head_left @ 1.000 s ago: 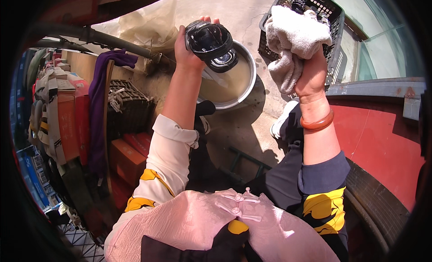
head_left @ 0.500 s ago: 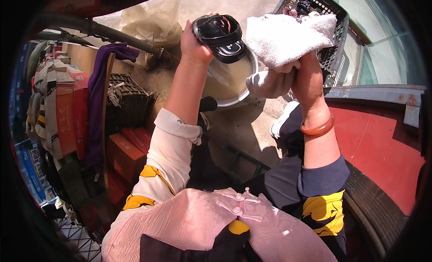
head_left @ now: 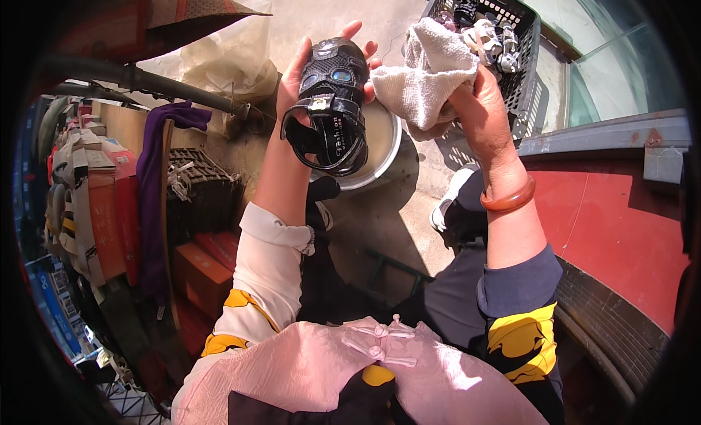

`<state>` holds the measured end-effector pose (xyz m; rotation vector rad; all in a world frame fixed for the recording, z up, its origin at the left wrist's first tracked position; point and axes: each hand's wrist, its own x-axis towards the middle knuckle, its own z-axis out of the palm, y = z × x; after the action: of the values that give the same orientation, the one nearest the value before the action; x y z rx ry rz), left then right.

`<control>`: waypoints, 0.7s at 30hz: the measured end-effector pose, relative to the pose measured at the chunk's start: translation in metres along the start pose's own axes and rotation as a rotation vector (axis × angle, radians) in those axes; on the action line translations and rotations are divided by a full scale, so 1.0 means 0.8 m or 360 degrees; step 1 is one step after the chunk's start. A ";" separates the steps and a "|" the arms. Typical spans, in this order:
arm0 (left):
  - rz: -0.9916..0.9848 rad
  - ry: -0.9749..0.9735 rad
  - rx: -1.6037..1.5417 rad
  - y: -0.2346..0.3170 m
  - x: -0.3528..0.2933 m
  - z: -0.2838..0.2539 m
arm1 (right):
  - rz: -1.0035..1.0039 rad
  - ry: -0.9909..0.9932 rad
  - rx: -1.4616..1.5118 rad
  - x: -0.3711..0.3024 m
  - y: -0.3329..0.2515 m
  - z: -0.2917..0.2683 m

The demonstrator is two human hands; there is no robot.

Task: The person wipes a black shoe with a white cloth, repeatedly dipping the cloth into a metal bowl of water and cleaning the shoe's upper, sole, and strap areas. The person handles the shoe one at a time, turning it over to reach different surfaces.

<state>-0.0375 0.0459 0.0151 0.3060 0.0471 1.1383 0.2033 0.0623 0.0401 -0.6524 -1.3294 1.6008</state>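
A small black sandal [head_left: 337, 107] lies across my left hand [head_left: 287, 89], whose palm supports it from behind while the fingertips show along its far side. Its toe points away from me, its ankle strap hangs toward me, and the blue-tinted ovals on its upper face up. My right hand [head_left: 485, 111] grips a bunched white towel [head_left: 431, 71] just right of the sandal, close to the left fingertips. Below both hands stands a round metal basin [head_left: 387, 162] of cloudy water, partly covered by the sandal and my left arm.
Beyond my right hand is a black plastic crate [head_left: 527, 74] with several sandals [head_left: 507, 49] in it. Shoe boxes [head_left: 109, 198] and a purple cloth [head_left: 153, 198] crowd the left side. A plastic sack [head_left: 234, 67] lies behind a metal pole [head_left: 175, 82]. A red panel [head_left: 606, 228] borders the right.
My left hand has turned the sandal so its upper shows lengthwise, slightly nearer to me. The towel in my right hand has shifted left, is bunched differently, and no longer covers the crate's sandals.
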 end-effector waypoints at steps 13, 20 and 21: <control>-0.0011 0.0277 0.0334 -0.018 -0.011 0.026 | -0.0482 -0.0439 -0.1225 0.010 0.015 0.043; -0.0031 0.0394 0.0375 -0.049 0.011 -0.023 | -0.0221 -0.0391 -0.1368 -0.007 0.033 0.031; 0.0013 0.0410 0.0261 -0.052 0.006 -0.023 | -0.0200 -0.0402 -0.1407 -0.005 0.035 0.034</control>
<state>-0.0023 0.0387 -0.0131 0.3031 0.3681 1.1792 0.1736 0.0466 0.0205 -0.8669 -2.2411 0.9576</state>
